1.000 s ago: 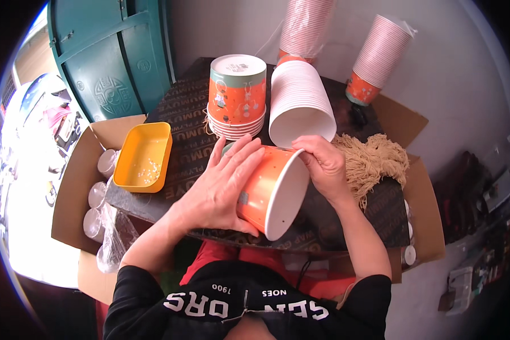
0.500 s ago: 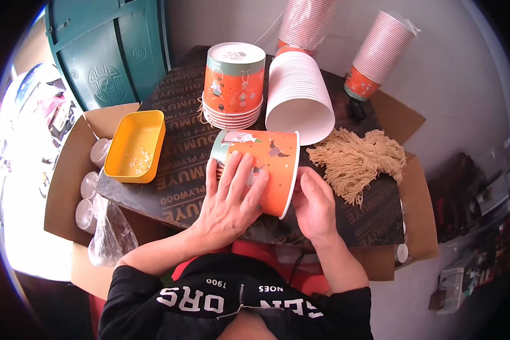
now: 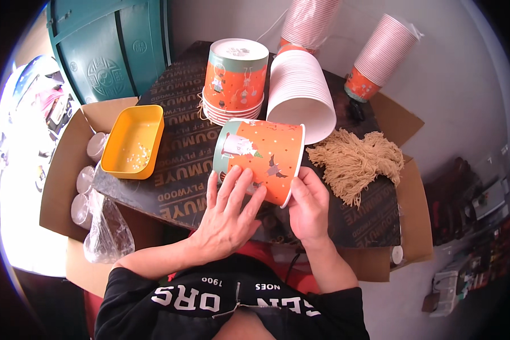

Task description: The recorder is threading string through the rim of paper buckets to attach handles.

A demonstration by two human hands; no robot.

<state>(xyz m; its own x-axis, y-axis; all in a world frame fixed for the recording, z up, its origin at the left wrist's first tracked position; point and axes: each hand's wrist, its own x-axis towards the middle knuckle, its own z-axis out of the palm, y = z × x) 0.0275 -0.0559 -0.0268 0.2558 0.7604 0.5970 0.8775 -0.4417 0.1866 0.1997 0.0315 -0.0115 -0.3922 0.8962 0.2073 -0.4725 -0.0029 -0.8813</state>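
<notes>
An orange paper bucket (image 3: pixel 266 147) with a green base band, bat and castle prints lies on its side in front of me, its white-rimmed mouth facing right. My left hand (image 3: pixel 225 209) rests on its near side, fingers spread and thumb on the same surface, not wrapped around. With thumb and fingers, my right hand (image 3: pixel 310 204) grips the rim at the mouth; some of those fingertips are hidden. Just beyond stands an upside-down stack of matching buckets (image 3: pixel 236 79), a string loop at its left. A nested stack of white-rimmed buckets (image 3: pixel 303 107) lies beside it, mouth toward me.
Beige strings (image 3: pixel 360 164) lie bundled at the right of the dark board (image 3: pixel 181 144). A yellow tray (image 3: pixel 112 160) with small white bits sits at the left. Taller bucket stacks (image 3: pixel 379 51) stand behind. Open cardboard boxes (image 3: pixel 59 187) flank the board; clear plastic (image 3: pixel 110 232) hangs at the left.
The paper bucket has rolled toward me, so its bat and castle prints sit lower. It has also shifted slightly away and tilted. My right thumb has come onto the rim.
</notes>
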